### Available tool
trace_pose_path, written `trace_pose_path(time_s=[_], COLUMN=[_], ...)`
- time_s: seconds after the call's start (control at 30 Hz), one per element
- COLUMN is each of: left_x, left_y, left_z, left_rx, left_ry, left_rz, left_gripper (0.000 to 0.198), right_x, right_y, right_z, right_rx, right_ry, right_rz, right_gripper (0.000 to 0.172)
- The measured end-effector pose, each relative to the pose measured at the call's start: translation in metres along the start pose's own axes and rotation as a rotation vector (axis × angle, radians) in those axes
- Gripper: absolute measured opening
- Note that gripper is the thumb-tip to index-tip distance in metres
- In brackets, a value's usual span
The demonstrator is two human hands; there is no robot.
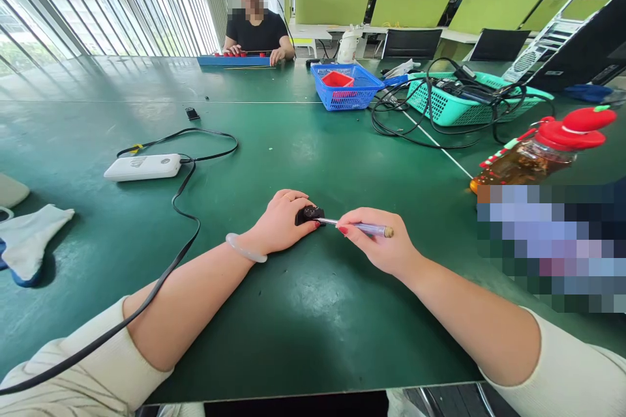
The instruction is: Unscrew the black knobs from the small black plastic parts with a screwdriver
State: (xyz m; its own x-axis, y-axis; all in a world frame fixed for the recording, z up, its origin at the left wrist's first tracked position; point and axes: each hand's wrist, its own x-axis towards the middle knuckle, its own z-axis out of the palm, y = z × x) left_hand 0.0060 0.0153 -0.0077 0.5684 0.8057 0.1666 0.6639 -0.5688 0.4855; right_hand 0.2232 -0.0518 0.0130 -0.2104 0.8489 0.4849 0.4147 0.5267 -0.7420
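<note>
My left hand [289, 220] is closed on a small black block-like part [310, 214], pressing it to the green table. Its exact kind I cannot make out. My right hand [379, 241] grips a slim screwdriver [369, 229] with a purplish handle and a thin metal shaft. The shaft lies nearly level, and its tip meets the near side of the black part. Fingers of the left hand hide some of that part.
To the left, a white power bank [143, 168] trails a black cable [196, 225] across my left forearm. A blue basket [345, 104], a teal basket [440, 111] with cables and a red-lidded bottle [533, 159] stand right. Across the table sits a person [257, 29].
</note>
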Motion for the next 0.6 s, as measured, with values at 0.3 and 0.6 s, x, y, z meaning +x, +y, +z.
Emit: trace_pose_path(time_s=[0.3,0.6], left_x=[-0.0002,-0.0002], left_y=[-0.0004,-0.0004], left_z=[0.0006,0.001], left_rx=[0.012,0.01], left_ry=[0.005,0.01], left_rz=[0.004,0.001], left_gripper=[0.035,0.036], right_x=[-0.0014,-0.0032], right_y=[0.0008,0.003], right_z=[-0.0002,-0.0005], right_rx=[-0.063,-0.187], right_ry=[-0.006,-0.062], right_rz=[-0.061,-0.294], right_gripper=[0.017,0.01])
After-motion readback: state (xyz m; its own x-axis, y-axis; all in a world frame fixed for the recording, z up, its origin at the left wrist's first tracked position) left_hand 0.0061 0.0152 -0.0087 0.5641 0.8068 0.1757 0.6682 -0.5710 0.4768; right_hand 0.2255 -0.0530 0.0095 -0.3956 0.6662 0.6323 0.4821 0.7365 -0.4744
